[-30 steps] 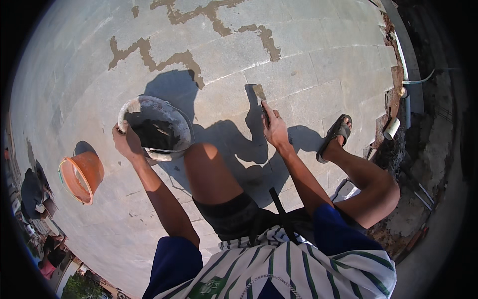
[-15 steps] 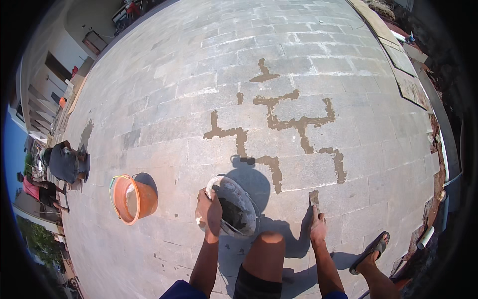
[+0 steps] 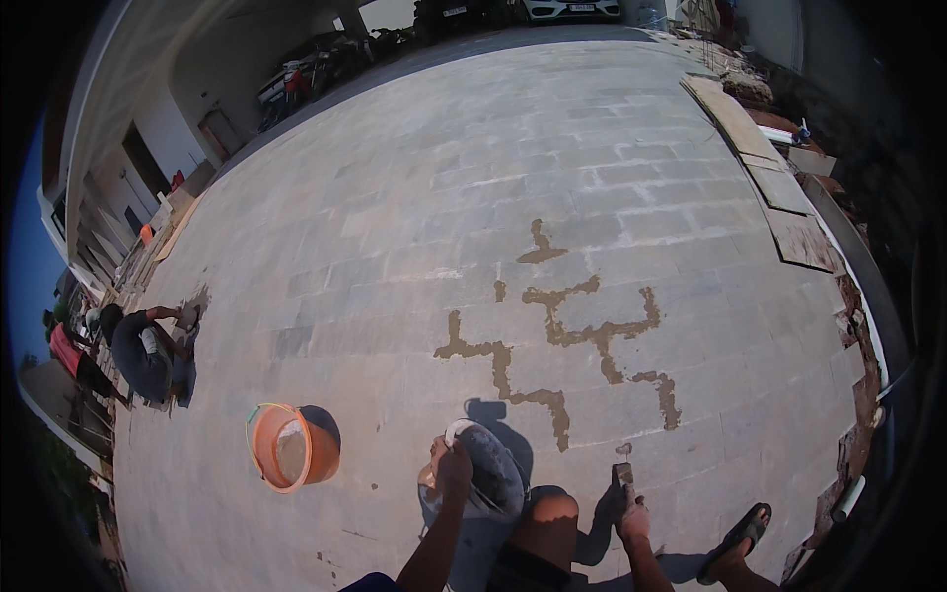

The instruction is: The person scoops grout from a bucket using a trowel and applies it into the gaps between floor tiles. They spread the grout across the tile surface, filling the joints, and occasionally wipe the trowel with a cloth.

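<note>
My left hand [image 3: 453, 471] is closed on the rim of a tilted, mortar-smeared bucket [image 3: 499, 481]. Dark grey mortar showed inside it a moment ago; now its inside lies mostly in shade. In my right hand [image 3: 634, 521] is a putty knife [image 3: 621, 476], its flat blade pointing away from me, low over the paving. Just beyond the blade tip sits a small dab of mortar [image 3: 623, 449]. Farther out, brown wet mortar [image 3: 604, 335] runs in stepped lines along the joints between grey paving blocks [image 3: 395, 247].
An orange bucket [image 3: 318, 456] with pale contents stands to the left. Beyond it a co-worker [image 3: 148, 353] crouches, with another person [image 3: 77, 353] behind. Boards [image 3: 779, 187] and a broken edge [image 3: 850, 434] line the right side. Parked cars [image 3: 572, 10] are at the back.
My view has tilted up, so everything sits lower and the cars show. A small mortar dab now lies ahead of the putty knife. The crouching co-worker's arm reaches forward.
</note>
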`<act>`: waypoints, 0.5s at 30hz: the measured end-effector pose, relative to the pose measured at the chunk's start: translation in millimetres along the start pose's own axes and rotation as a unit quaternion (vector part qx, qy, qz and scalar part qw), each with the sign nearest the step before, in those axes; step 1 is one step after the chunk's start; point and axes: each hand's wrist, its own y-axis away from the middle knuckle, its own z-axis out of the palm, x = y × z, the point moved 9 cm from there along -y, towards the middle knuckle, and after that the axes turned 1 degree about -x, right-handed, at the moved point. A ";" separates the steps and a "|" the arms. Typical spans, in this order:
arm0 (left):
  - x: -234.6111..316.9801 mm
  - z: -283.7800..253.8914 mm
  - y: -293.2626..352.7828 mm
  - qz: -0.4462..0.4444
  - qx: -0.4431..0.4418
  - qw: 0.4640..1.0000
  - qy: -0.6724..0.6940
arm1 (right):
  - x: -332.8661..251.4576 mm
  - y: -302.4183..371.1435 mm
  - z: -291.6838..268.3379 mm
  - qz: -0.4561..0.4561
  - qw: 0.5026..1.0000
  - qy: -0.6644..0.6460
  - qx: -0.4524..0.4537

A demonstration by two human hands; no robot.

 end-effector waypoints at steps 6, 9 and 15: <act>28.6 7.2 -20.8 0.014 0.010 1.000 -0.007 | 1.5 -15.7 -78.8 0.022 0.966 -0.194 0.170; 36.3 10.9 -22.2 0.038 -0.009 0.999 -0.027 | 8.6 -30.6 -75.2 0.010 0.953 -0.251 0.167; 12.8 13.2 -18.4 0.060 0.010 0.998 -0.031 | 11.1 -31.7 -58.6 0.092 0.979 -0.170 0.067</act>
